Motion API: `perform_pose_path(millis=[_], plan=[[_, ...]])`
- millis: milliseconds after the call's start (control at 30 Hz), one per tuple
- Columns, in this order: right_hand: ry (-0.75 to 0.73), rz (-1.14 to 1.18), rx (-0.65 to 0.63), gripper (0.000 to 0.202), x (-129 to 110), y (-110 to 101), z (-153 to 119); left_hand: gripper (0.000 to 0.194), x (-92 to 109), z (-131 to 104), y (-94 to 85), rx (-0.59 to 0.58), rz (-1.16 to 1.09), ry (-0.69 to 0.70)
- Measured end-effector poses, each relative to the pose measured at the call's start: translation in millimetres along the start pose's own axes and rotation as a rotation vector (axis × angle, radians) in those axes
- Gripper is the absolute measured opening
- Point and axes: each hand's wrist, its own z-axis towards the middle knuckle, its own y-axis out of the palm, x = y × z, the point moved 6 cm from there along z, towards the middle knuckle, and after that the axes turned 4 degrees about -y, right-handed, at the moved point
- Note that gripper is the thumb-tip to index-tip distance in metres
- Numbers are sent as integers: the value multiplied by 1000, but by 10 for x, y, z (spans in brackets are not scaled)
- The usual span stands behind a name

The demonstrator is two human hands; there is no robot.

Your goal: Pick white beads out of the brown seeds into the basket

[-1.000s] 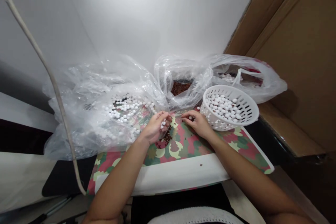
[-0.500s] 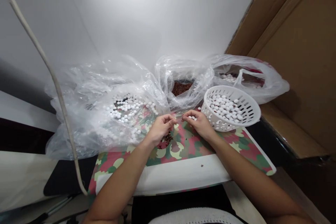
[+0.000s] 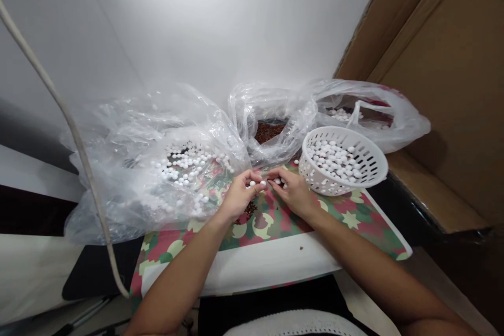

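One ball (image 3: 263,183) sits pinched between thumb and forefinger of my left hand (image 3: 239,194), above the surface (image 3: 354,215), about midway between its left and right edges. A second ball (image 3: 252,183) is tucked behind it in the same curled fingers. My right hand (image 3: 296,194) faces it, thumb and forefinger drawn together just beside the ball, spare balls (image 3: 284,186) held within the curled fingers. Contact, or anything fine between the right fingertips: cannot tell.

Step in hand, my judgement: bringing the right fingertips to the pinched ball. Next move calls for a steady left pinch and a light, precise right touch, without loosing the spare balls.

Orientation: the ball looks round; no long axis. Any hole or mark giving a direction is too small to make out. Its exposed side faces the surface's right edge.

Surroundings: a heap (image 3: 250,210) of brown bits lies nearer the near edge than my fingertips; the basket (image 3: 321,182), holding many balls, stands toward the far right corner.
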Motion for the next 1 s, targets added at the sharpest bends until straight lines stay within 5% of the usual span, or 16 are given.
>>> perform_pose_path(millis=[267, 800, 1000], plan=[[-200, -112, 52, 22, -136, 40, -61, 39, 46, -16, 21, 3, 19, 25], [-264, -216, 109, 18, -185, 86, -132, 44, 49, -38, 40, 27, 4, 34], [-265, -187, 117, 35, -173, 103, -193, 39, 72, -49, 29, 58, 91, 104]])
